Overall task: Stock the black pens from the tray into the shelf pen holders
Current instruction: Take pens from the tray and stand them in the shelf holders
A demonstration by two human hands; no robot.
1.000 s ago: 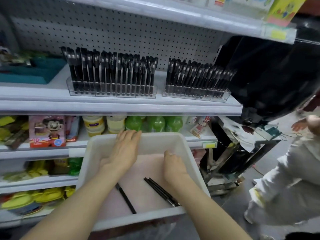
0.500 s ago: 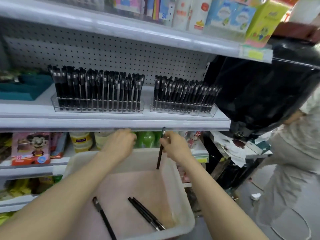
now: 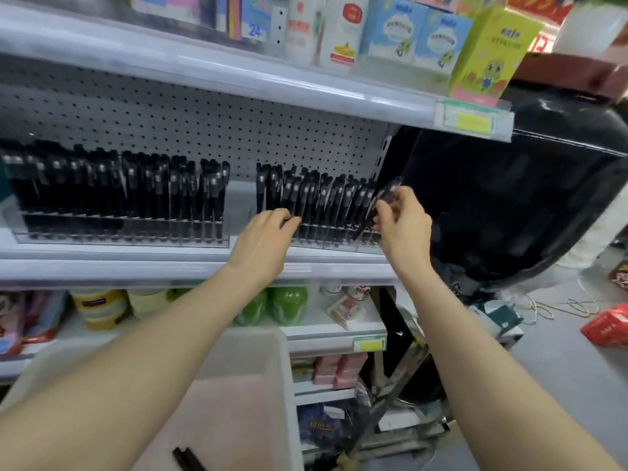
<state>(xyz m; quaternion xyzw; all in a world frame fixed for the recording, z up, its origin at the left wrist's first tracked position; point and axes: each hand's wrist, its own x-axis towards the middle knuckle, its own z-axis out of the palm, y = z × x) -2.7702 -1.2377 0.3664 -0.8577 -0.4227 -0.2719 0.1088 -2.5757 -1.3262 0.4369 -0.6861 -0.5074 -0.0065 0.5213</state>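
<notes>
Since half a second ago, both hands are up off the far rim of the tray and are reaching at the pen shelf [image 3: 136, 266]. The pen is travelling with the right hand, from above the tray to the right holder. The view is tilting upward too, so the tray is sinking toward the bottom edge.

Left holder [image 3: 119, 232]: clear plastic, sitting on the shelf and standing full of upright stocked pens [image 3: 136, 188], which are black and blurred. A strip of bare shelf is showing beside it.

Right holder [image 3: 326, 241]: also clear, with its pens leaning slightly rightward.

Left hand [image 3: 265, 239]: the arm is stretching up from the lower left, with the back of the hand facing the camera. The fingers [image 3: 289, 220] are bending, tips against the barrels in this holder's left part. Blur is hiding whether they are pinching one.

Black pen [image 3: 384, 198]: slim and dark, glinting at its upper end. It is tilting with its top to the right, and its lower end is pointing into the right end of the right holder.

Right hand [image 3: 404, 226]: the thumb and fingertips are pinching the black pen around mid-barrel, and the arm is rising from the lower right.

Nearer and lower, the white tray [image 3: 272, 368] is holding loose pens [image 3: 187, 458] at the bottom edge. A glossy black bulk [image 3: 509, 198] is filling the far right.
</notes>
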